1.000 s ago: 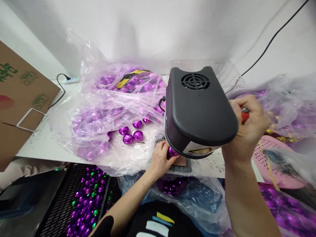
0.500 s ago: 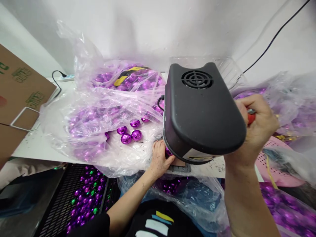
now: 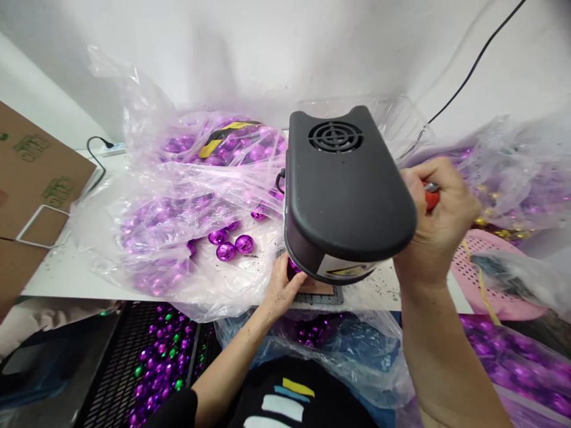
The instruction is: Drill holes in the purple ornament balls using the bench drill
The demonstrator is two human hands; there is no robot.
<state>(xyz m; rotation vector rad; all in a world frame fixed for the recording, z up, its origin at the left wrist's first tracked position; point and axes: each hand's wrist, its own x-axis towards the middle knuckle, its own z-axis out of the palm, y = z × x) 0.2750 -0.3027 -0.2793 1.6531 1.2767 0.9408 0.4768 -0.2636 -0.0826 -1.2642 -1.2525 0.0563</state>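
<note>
A black-housed bench machine [image 3: 348, 202] with a round vent on top stands before me, shaped like a small drill press. Its working end is hidden beneath the housing. With my right hand [image 3: 439, 220] I grip a lever at its right side, where a red part shows between thumb and fingers. My left hand [image 3: 283, 282] is under the housing's left edge, thumb and fingers round a purple faceted ball [image 3: 293, 266], mostly covered. Below it lie a brown board [image 3: 314, 288] and a grey base plate [image 3: 328, 297]. Several shiny purple balls [image 3: 244, 244] rest just left of the hand.
Clear plastic bags of purple balls [image 3: 165, 220] cover the table's left side. A cardboard box [image 3: 40, 178] stands far left. Below is a black crate [image 3: 111, 362] with purple and green balls. To the right are a pink basket [image 3: 491, 297] and another bag [image 3: 530, 184].
The view has shifted a little, so the machine and right hand appear farther left. One loose purple ball by the bag has moved slightly left. Both hands keep their holds.
</note>
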